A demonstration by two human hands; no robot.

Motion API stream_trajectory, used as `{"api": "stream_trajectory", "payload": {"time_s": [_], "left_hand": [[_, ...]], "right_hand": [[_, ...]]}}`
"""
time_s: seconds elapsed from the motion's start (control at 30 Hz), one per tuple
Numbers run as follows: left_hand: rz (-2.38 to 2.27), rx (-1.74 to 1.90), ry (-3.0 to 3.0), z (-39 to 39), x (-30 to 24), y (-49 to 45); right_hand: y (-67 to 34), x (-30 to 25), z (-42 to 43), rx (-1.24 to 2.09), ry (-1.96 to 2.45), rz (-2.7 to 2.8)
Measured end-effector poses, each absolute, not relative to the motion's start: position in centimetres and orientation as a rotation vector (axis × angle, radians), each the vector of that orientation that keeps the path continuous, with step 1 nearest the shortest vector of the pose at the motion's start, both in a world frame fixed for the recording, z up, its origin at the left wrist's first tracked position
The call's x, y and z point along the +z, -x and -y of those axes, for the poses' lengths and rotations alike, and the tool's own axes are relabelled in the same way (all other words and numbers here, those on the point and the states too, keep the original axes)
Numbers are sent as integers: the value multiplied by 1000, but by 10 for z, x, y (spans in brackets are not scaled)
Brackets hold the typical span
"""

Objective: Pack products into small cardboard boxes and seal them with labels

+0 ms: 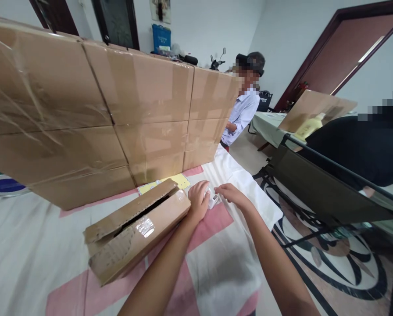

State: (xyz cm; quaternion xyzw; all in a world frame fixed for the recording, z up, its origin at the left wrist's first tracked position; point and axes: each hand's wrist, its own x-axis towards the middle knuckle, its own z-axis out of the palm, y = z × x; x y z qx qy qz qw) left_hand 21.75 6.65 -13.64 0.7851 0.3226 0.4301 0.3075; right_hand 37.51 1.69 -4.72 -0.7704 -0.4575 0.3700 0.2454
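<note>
A small white item [213, 199] sat at the left hand's [199, 199] three o'clock, apparently gripped by its nearly closed fingers; the right hand's [232, 194] bent fingers were just beside, any hold unclear. This looked like close two-handed handling, seemingly calling for a steady left grip next.

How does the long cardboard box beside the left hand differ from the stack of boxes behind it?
The long cardboard box has parted flaps with a dark gap; the stack of boxes shows closed faces. The long cardboard box lies low; the stack of boxes rises well above it in tiers. Both are brown cardboard with shiny tape.
</note>
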Motion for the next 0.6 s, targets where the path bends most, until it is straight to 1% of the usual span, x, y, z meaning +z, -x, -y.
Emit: {"api": "stream_trajectory", "payload": {"time_s": [0.27, 0.43, 0.6], "left_hand": [[-904, 1151, -2042, -68, -142, -218], [-956, 1155, -2012, -71, -145, -216], [-953, 1153, -2034, -69, -142, -216]], "right_hand": [[-370, -26, -30, 1222, 2153, 1196], [-367, -32, -41, 1373, 2127, 1125], [-365, -36, -46, 1389, 2081, 1090]]}}
